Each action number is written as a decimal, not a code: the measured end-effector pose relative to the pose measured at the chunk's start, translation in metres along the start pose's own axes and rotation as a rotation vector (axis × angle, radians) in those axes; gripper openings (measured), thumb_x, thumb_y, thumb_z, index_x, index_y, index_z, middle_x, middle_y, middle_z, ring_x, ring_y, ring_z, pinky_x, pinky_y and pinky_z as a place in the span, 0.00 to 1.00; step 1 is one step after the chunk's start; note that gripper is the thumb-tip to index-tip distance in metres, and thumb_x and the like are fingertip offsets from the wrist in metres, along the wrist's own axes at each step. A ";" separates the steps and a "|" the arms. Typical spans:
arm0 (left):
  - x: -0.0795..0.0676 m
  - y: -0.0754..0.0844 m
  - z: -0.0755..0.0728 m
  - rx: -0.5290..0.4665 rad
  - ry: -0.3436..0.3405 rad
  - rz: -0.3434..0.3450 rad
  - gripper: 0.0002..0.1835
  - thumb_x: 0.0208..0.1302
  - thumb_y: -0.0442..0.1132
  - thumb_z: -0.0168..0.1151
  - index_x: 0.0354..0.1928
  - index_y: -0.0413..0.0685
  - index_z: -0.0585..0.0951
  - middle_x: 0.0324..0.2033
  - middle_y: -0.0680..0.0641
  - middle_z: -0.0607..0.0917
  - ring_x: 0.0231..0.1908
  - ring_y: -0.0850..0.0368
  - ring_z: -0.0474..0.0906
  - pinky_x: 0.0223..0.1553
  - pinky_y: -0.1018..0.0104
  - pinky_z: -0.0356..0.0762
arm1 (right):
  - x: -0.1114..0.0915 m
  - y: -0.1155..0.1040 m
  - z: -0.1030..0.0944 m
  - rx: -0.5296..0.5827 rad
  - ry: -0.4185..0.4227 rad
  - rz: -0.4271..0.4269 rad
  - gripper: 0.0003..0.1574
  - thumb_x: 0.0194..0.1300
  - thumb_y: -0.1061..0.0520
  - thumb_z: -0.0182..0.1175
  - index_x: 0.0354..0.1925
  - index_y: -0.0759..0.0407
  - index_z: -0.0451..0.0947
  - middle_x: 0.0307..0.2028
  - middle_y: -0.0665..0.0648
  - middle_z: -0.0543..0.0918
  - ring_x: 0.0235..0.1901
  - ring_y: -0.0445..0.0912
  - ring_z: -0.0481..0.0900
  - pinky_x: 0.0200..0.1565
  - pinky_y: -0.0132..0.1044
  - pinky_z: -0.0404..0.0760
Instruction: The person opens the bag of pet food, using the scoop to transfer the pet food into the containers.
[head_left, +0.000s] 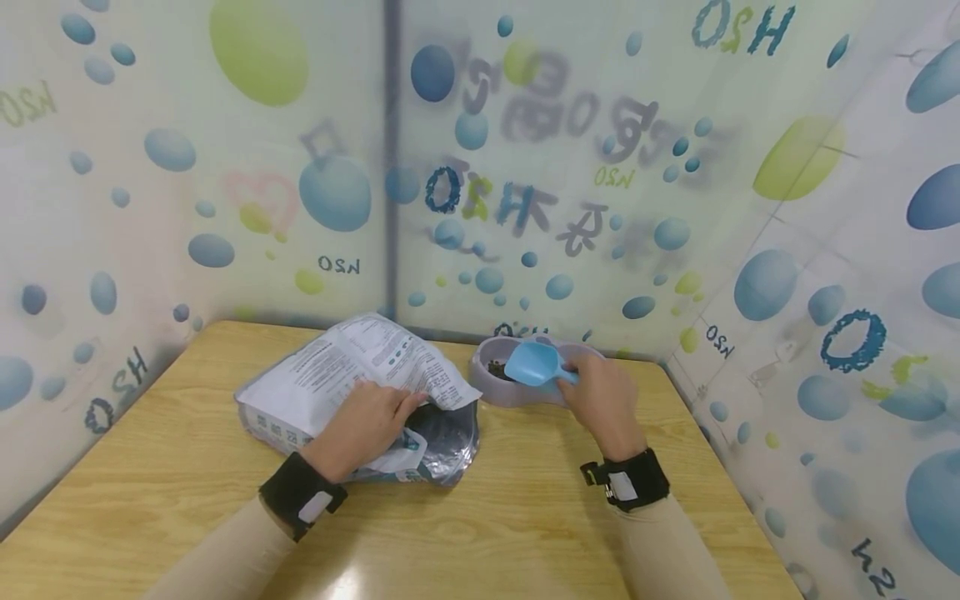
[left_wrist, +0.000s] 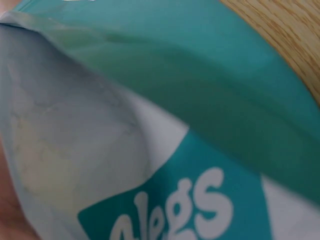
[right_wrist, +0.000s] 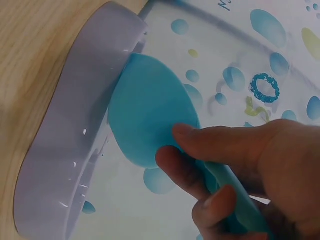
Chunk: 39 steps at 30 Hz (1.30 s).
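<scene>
A large white and teal foil-lined bag (head_left: 322, 371) lies on its side, its mouth facing right and gaping. My left hand (head_left: 363, 425) grips the upper edge of that mouth; in the left wrist view the bag's teal printed face (left_wrist: 210, 85) fills most of the picture. A light blue scoop (head_left: 532, 364) is in my right hand (head_left: 606, 400), held by its handle, thumb along the top. The scoop's head is over the left hollow of a mauve double bowl (head_left: 498, 390), where small dark pellets (head_left: 497, 369) lie. Whatever is inside the bag is hidden.
Everything stands on a wooden table (head_left: 495, 517). Behind the bag and bowl rises a wall (head_left: 360, 275) covered in printed bubbles, and a second wall (head_left: 817, 400) runs close along the table's right edge.
</scene>
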<state>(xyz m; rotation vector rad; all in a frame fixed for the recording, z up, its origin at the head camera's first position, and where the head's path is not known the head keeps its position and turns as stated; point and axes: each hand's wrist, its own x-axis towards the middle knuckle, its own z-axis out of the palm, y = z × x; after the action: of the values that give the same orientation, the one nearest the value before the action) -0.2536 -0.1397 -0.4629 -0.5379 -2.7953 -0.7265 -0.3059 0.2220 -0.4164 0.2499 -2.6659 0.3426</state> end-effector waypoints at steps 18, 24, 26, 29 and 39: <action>-0.002 0.001 0.001 0.009 0.022 0.034 0.32 0.95 0.51 0.56 0.21 0.59 0.72 0.15 0.59 0.65 0.16 0.65 0.61 0.27 0.68 0.62 | -0.015 0.000 -0.018 0.160 -0.173 0.050 0.20 0.71 0.47 0.84 0.57 0.54 0.97 0.54 0.59 0.98 0.39 0.50 0.92 0.29 0.37 0.78; 0.000 0.001 0.000 0.039 0.041 0.037 0.33 0.95 0.52 0.57 0.20 0.58 0.71 0.15 0.59 0.65 0.17 0.65 0.61 0.27 0.67 0.62 | -0.015 -0.001 -0.028 0.188 -0.209 -0.011 0.19 0.70 0.48 0.85 0.55 0.55 0.98 0.52 0.58 0.99 0.33 0.44 0.87 0.29 0.36 0.75; 0.000 0.001 -0.001 0.049 0.046 0.031 0.33 0.95 0.52 0.57 0.20 0.58 0.71 0.15 0.59 0.65 0.16 0.64 0.61 0.26 0.67 0.62 | -0.015 -0.002 -0.030 0.199 -0.216 -0.040 0.19 0.70 0.48 0.85 0.54 0.55 0.98 0.50 0.57 0.99 0.31 0.42 0.85 0.29 0.36 0.75; 0.000 0.001 -0.002 0.054 0.050 0.024 0.33 0.94 0.53 0.57 0.20 0.58 0.71 0.15 0.58 0.65 0.16 0.64 0.61 0.27 0.67 0.62 | -0.016 -0.004 -0.033 0.218 -0.221 -0.070 0.19 0.70 0.48 0.85 0.54 0.55 0.98 0.48 0.56 0.99 0.31 0.41 0.86 0.30 0.36 0.77; -0.002 -0.001 -0.002 0.056 0.052 0.015 0.33 0.94 0.53 0.58 0.20 0.58 0.72 0.15 0.58 0.65 0.17 0.64 0.62 0.25 0.67 0.61 | -0.020 -0.007 -0.048 0.248 -0.295 -0.093 0.19 0.72 0.49 0.84 0.56 0.56 0.97 0.50 0.56 0.99 0.43 0.47 0.95 0.43 0.44 0.90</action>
<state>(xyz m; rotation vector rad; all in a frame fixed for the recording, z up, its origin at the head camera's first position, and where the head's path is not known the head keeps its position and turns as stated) -0.2522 -0.1415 -0.4622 -0.5211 -2.7514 -0.6472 -0.2671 0.2312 -0.3823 0.5372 -2.8835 0.6521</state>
